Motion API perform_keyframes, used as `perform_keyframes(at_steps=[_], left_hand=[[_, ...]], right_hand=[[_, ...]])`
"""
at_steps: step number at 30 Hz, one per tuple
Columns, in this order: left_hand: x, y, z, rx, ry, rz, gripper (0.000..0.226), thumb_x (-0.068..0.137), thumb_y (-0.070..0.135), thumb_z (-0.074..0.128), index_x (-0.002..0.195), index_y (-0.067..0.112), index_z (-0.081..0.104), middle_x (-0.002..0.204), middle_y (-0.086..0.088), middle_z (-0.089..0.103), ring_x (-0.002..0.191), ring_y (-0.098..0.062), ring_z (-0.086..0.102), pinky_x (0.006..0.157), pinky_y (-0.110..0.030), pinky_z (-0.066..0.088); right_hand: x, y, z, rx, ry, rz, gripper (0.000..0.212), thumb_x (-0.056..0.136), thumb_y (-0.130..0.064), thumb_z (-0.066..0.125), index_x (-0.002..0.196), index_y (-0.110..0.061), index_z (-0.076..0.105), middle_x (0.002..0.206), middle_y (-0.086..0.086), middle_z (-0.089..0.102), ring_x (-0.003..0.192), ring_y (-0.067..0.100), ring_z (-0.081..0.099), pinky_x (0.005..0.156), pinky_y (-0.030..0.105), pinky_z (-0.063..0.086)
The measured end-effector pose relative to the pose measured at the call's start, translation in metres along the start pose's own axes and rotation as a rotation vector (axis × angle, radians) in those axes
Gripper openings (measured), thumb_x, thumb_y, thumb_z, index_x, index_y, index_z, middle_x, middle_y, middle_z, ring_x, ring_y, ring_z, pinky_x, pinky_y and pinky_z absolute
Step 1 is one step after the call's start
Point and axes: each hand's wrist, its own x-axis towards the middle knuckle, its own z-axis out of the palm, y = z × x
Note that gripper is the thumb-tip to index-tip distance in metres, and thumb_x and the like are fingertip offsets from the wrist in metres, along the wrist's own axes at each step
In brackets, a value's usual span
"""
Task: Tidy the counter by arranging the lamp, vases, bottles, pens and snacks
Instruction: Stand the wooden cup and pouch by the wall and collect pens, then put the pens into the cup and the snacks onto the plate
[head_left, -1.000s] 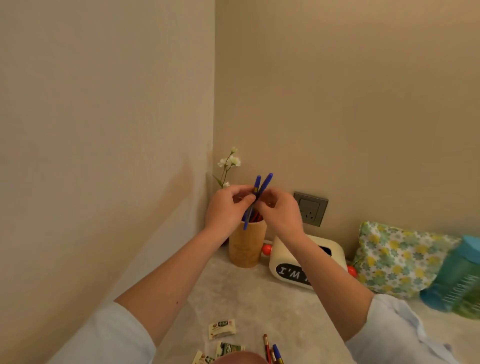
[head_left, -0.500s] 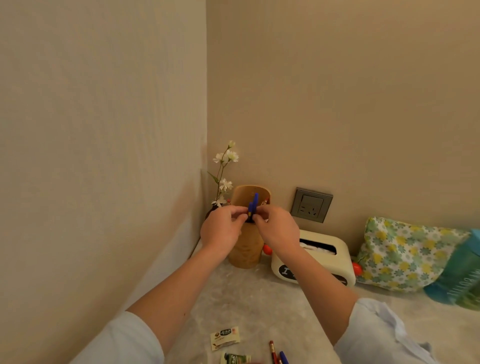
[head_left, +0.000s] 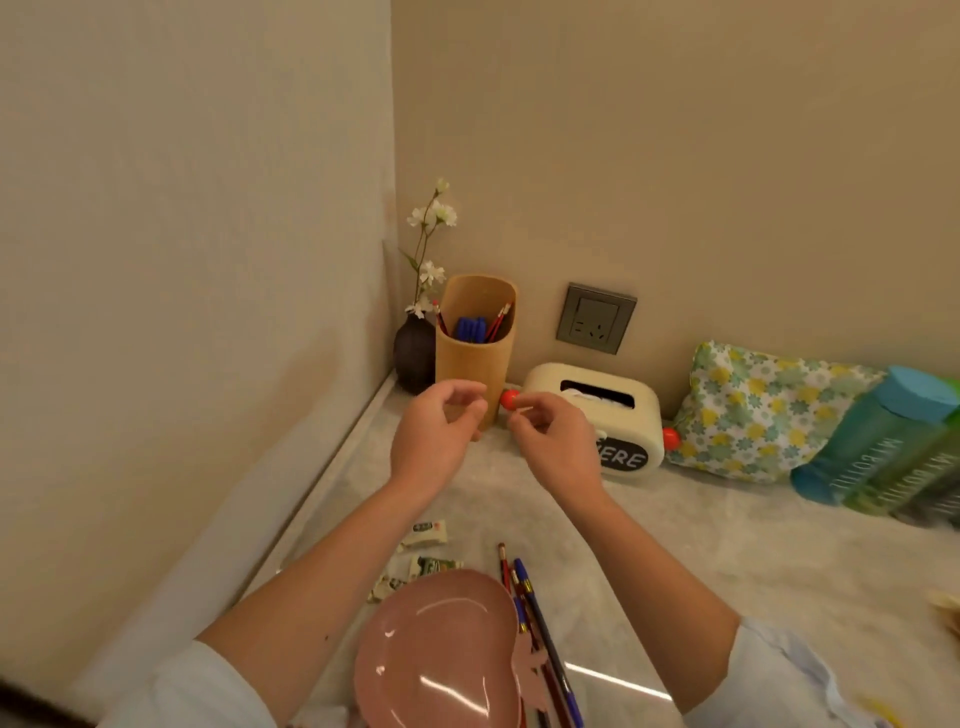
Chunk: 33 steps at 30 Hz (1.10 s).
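A tan pen holder (head_left: 475, 358) stands in the counter's corner with blue pens (head_left: 470, 328) and red pencils inside. My left hand (head_left: 441, 434) and my right hand (head_left: 556, 441) hover just in front of it, fingers apart, holding nothing. Behind the holder a dark vase (head_left: 414, 353) carries a sprig of white flowers. Loose pens and pencils (head_left: 530, 603) lie near me on the counter, beside small snack packets (head_left: 425, 532). Teal and green bottles (head_left: 878, 441) stand at the right.
A pink dish (head_left: 441, 654) sits at the near edge. A cream tissue box (head_left: 618, 410) with red knobs and a floral pouch (head_left: 753, 410) line the back wall under a grey socket (head_left: 596, 318). A wall closes off the left side.
The blue pens I held over the holder now stand inside it. Both hands have let go and drawn back and down, and my view has tilted downward.
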Motion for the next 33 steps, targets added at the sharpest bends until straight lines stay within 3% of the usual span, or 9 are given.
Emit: perform_keyframes(at_steps=[2,5,10,13,17,21,27,29,33], left_hand=[[-0.026,-0.002,0.004,0.045,-0.028,-0.027,0.012,0.089,0.029,0.063,0.099,0.033,0.066,0.090,0.018,0.067,0.067,-0.002,0.066,0.071,-0.031,0.057],[-0.064,-0.008,0.007,0.160,-0.054,-0.075,0.014,0.088,0.031,0.064,0.101,0.034,0.067,0.096,0.019,0.065,0.078,-0.002,0.063,0.073,-0.030,0.056],[-0.119,-0.024,0.003,0.475,-0.078,-0.089,0.023,0.087,0.028,0.064,0.108,0.036,0.065,0.114,0.013,0.062,0.102,-0.006,0.059,0.088,-0.032,0.051],[-0.142,-0.035,0.000,0.765,-0.086,-0.074,0.039,0.087,0.030,0.058,0.126,0.034,0.056,0.130,0.007,0.056,0.118,-0.015,0.054,0.097,-0.034,0.046],[-0.161,-0.046,-0.004,0.988,-0.090,-0.159,0.053,0.090,0.032,0.051,0.141,0.027,0.038,0.132,-0.002,0.050,0.120,-0.024,0.049,0.098,-0.035,0.040],[-0.163,-0.050,-0.003,1.024,-0.065,-0.178,0.050,0.091,0.029,0.047,0.140,0.024,0.037,0.131,-0.003,0.049,0.119,-0.024,0.048,0.095,-0.035,0.040],[-0.146,-0.045,-0.006,0.917,0.004,-0.136,0.045,0.092,0.021,0.045,0.136,0.027,0.046,0.124,-0.003,0.051,0.115,-0.024,0.047,0.089,-0.035,0.042],[-0.135,-0.034,-0.001,0.872,0.024,-0.087,0.039,0.094,0.023,0.043,0.131,0.030,0.051,0.121,-0.002,0.053,0.113,-0.022,0.049,0.085,-0.034,0.043],[-0.109,-0.008,0.028,0.771,-0.009,-0.044,0.029,0.097,0.028,0.042,0.119,0.030,0.061,0.118,0.002,0.057,0.104,-0.018,0.057,0.077,-0.034,0.049]], right_hand=[[-0.023,0.016,-0.002,-0.022,-0.084,0.026,0.019,0.086,-0.027,0.063,0.104,-0.028,0.069,0.086,-0.010,0.067,0.078,0.010,0.065,0.075,0.038,0.057],[-0.056,0.035,-0.007,-0.048,-0.228,0.080,0.016,0.082,-0.030,0.064,0.097,-0.030,0.068,0.083,-0.007,0.067,0.076,0.013,0.066,0.076,0.043,0.057],[-0.101,0.052,-0.014,-0.187,-0.429,0.114,0.013,0.081,-0.040,0.064,0.091,-0.032,0.061,0.083,-0.011,0.062,0.077,0.011,0.063,0.070,0.033,0.054],[-0.121,0.057,-0.015,-0.214,-0.468,0.125,0.016,0.082,-0.043,0.061,0.093,-0.031,0.058,0.090,-0.009,0.062,0.082,0.012,0.062,0.073,0.031,0.052],[-0.140,0.059,-0.014,-0.272,-0.452,0.127,0.029,0.084,-0.046,0.058,0.105,-0.026,0.059,0.092,-0.009,0.058,0.089,0.014,0.059,0.070,0.029,0.043],[-0.144,0.059,-0.008,-0.267,-0.430,0.132,0.028,0.082,-0.045,0.059,0.104,-0.028,0.059,0.092,-0.012,0.056,0.088,0.011,0.057,0.069,0.029,0.043],[-0.128,0.056,-0.009,-0.095,-0.350,0.230,0.016,0.080,-0.033,0.057,0.092,-0.030,0.067,0.086,-0.008,0.067,0.081,0.013,0.065,0.073,0.032,0.054],[-0.114,0.054,-0.018,-0.082,-0.313,0.234,0.020,0.082,-0.035,0.056,0.095,-0.030,0.069,0.083,-0.008,0.068,0.076,0.014,0.066,0.069,0.030,0.053],[-0.082,0.061,-0.052,-0.182,-0.233,0.226,0.025,0.085,-0.037,0.053,0.105,-0.032,0.069,0.096,-0.008,0.070,0.086,0.013,0.066,0.067,0.028,0.049]])
